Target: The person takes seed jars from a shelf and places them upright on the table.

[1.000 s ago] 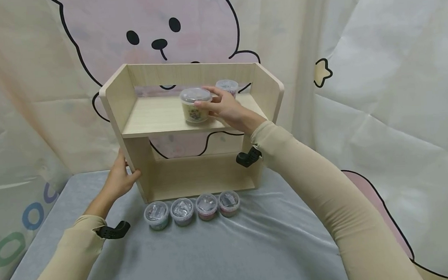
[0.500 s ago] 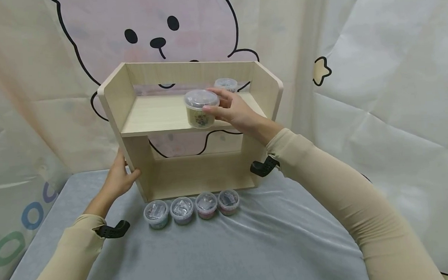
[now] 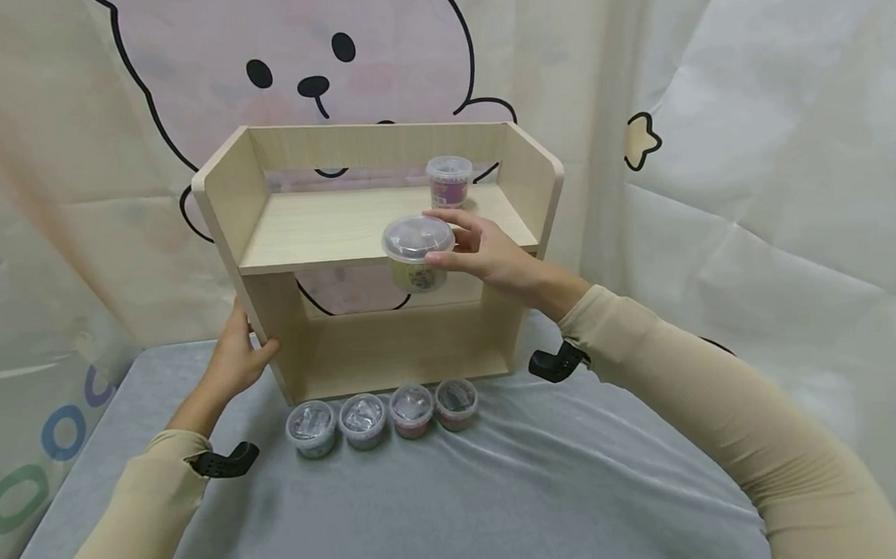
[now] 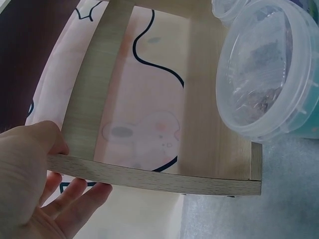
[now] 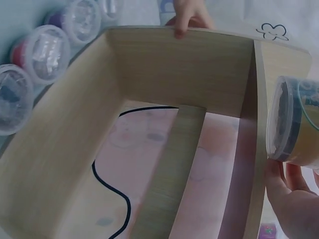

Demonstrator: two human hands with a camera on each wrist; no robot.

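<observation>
My right hand (image 3: 496, 261) pinches a clear plastic tub (image 3: 412, 268) with a domed lid and yellow contents, thumb in front and fingers behind. In the head view the tub is in the air before the front edge of the upper board. The right wrist view shows this yellow tub (image 5: 299, 124) at its right edge, upright against the hand. My left hand (image 3: 235, 360) grips the left side panel of a pale wooden two-tier shelf (image 3: 325, 226). In the left wrist view, the panel (image 4: 159, 180) lies between its thumb and fingers.
A purple tub (image 3: 450, 183) stands on the upper board at the right rear. Several lidded tubs (image 3: 363, 421) stand in a row on the blue-grey cloth (image 3: 458, 512), right before the shelf's foot. Patterned curtains (image 3: 753, 216) hang behind and beside the table.
My right hand has brought the yellow tub off the upper board, toward me, lower and slightly right. The purple tub behind it has come into fuller view. My left hand keeps its hold.
</observation>
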